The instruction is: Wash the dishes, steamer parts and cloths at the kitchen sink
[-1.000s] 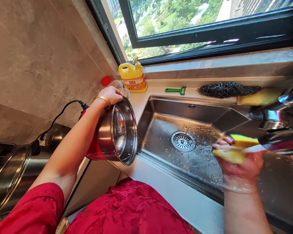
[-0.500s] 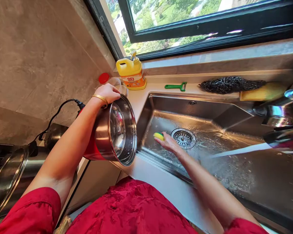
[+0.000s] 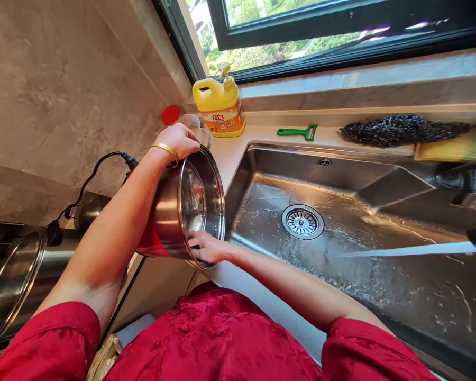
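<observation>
Sink (image 3: 321,172) stainless, water stream (image 3: 400,250) running across it. Counter's back edge carries dish soap jug (image 3: 218,103), green peeler (image 3: 297,132), steel wool (image 3: 400,130). Steel pot (image 3: 192,203) tilted at sink's left edge, left hand (image 3: 178,142) wrapped over rim; right hand (image 3: 208,247) pressed inside rim, pinch unclear.

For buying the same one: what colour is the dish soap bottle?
Yellow, with an orange label; the bottle shows best in the head view.

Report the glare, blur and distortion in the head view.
In the head view, daylight glares off the steel sink and the pot; the tap water blurs into a pale streak; the wide lens slants the window frame.
</observation>
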Demonstrator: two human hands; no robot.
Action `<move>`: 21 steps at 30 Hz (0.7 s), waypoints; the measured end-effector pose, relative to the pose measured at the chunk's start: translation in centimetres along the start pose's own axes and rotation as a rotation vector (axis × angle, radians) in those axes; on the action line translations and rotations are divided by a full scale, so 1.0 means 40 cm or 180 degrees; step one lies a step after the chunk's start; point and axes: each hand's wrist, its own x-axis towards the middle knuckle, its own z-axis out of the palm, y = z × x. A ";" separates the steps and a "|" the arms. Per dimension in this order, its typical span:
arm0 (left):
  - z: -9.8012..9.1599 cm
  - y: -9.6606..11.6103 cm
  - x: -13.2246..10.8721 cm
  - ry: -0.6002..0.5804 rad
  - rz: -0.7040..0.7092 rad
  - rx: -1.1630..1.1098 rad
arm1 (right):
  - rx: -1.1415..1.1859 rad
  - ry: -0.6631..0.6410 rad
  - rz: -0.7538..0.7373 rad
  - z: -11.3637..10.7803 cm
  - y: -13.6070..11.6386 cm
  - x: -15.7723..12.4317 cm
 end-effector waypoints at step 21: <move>0.005 -0.012 0.008 0.0003 0.0163 0.0113 | -0.1777 0.0418 0.0603 -0.101 0.158 0.087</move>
